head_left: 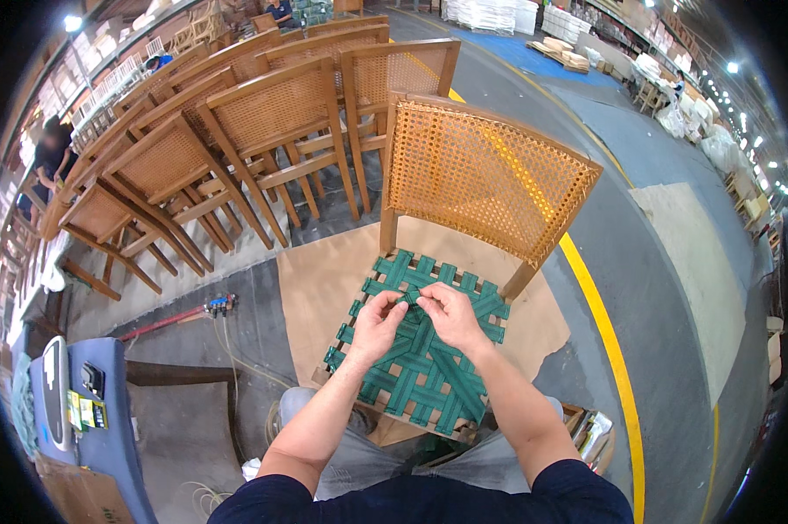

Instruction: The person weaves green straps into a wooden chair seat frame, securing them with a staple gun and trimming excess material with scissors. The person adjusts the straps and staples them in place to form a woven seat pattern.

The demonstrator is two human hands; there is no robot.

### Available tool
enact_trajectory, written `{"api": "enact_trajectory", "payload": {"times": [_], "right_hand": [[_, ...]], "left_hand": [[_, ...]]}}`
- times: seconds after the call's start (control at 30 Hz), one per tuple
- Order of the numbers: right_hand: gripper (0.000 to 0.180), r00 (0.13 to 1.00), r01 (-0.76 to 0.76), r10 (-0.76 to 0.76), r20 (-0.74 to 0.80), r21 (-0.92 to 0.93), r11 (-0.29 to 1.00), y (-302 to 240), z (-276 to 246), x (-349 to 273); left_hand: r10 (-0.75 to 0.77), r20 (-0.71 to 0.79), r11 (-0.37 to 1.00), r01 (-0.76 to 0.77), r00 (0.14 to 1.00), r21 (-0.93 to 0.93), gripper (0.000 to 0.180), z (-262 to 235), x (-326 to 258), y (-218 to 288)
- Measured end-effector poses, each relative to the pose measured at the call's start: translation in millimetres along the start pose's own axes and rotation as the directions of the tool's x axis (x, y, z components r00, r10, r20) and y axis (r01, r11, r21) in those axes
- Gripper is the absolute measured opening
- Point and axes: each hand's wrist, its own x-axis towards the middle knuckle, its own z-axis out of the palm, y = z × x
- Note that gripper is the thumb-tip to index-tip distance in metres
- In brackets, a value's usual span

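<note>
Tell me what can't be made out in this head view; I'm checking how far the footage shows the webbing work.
- Fingertips of left hand and right hand: curled together over the green webbing strap, so the grip is hidden.
- Near corner of the chair seat: covered by the forearms.
- Items on the blue cart: too small.
- Distant shelves: bent, blurred at the rim.

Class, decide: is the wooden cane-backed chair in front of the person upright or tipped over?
Upright. The wooden cane-backed chair has its backrest rising above the green woven webbing seat, which faces up under both hands.
</note>
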Motion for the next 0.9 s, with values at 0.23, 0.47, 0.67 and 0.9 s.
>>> {"api": "enact_trajectory", "payload": {"times": [0.23,0.47,0.67,0.9], "right_hand": [[0.014,0.968,0.237,-0.244,-0.057,-0.107,0.966,-12.9,0.1,-1.4],[0.011,0.958,0.283,-0.285,0.011,-0.157,0.946,-9.4,-2.7,9.1],[0.008,0.979,0.201,-0.198,0.042,-0.087,0.976,2.9,3.1,16.6],[0.010,0.907,-0.262,0.302,0.292,-0.167,0.950,73.6,24.7,58.1]], "left_hand": [[-0.117,-0.044,0.973,0.105,0.992,-0.204,0.011,0.9,4.1,5.0],[0.080,-0.174,0.996,-0.073,0.981,0.042,0.009,9.4,-0.7,21.9],[0.363,-0.088,0.816,-0.271,0.927,0.511,0.027,-1.1,5.3,-5.6],[-0.586,0.094,0.649,0.535,0.805,-0.542,0.040,43.0,-14.6,-82.7]]}}
